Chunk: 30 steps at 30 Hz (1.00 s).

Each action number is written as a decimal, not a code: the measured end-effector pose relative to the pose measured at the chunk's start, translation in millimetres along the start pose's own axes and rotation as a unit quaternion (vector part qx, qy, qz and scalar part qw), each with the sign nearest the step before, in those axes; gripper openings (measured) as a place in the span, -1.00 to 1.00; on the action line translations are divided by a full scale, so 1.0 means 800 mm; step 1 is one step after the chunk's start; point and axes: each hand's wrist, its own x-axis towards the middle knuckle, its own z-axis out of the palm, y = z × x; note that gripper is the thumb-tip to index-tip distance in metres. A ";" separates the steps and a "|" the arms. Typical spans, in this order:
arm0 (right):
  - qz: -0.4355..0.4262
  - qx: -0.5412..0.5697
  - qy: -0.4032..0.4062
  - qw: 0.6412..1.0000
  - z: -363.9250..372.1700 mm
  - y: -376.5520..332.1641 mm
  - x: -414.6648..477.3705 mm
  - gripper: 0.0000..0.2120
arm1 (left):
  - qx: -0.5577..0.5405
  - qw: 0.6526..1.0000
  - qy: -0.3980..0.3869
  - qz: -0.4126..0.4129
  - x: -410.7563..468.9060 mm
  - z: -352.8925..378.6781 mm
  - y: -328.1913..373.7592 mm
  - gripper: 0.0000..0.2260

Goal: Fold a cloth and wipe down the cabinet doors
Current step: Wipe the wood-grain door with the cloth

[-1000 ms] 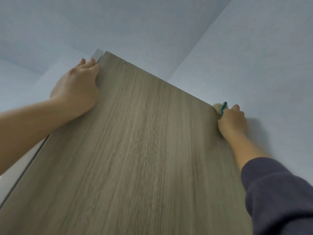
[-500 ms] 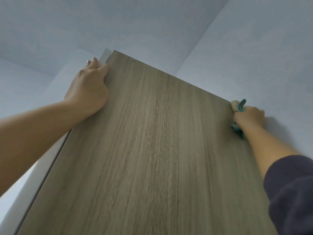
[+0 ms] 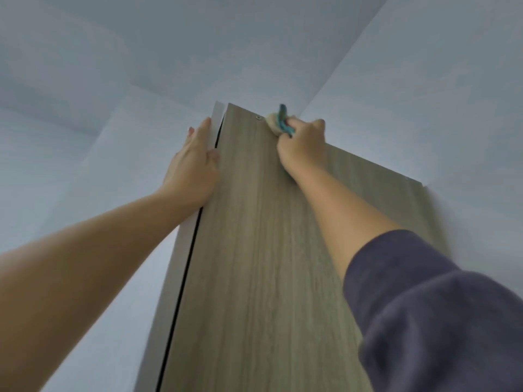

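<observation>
Overhead, a person held a bunched cloth [image 3: 278, 124] to the top edge of a wood-grain cabinet door [image 3: 254, 264].
The right hand [image 3: 302, 142], fingers curled round the cream-and-teal cloth, pressed it near the door's upper left corner, just beside 1 small screw [image 3: 258, 117]. The left hand [image 3: 195, 162] lay flat, fingers straight, on the white panel [image 3: 218, 120] beside the door's left edge. A dark sleeve [image 3: 438, 306] covered the right arm.

Found no readable text, label, brand, number or sign on the cabinet door [image 3: 254, 250], the cloth [image 3: 276, 123] or the walls [image 3: 424, 80].
</observation>
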 end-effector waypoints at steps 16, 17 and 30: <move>-0.210 0.052 -0.075 0.973 0.020 -0.047 -0.063 -0.61 | -0.048 0.999 0.004 -0.010 -0.007 -0.002 -0.003 -0.67; -0.202 0.043 -0.069 0.976 0.019 -0.047 -0.062 -0.61 | -0.025 1.000 0.006 -0.010 -0.008 0.000 -0.004 -0.68; -0.008 -0.074 0.021 0.997 -0.063 0.112 -0.054 -0.67 | 0.156 0.986 0.056 -0.008 -0.030 0.003 0.006 -0.92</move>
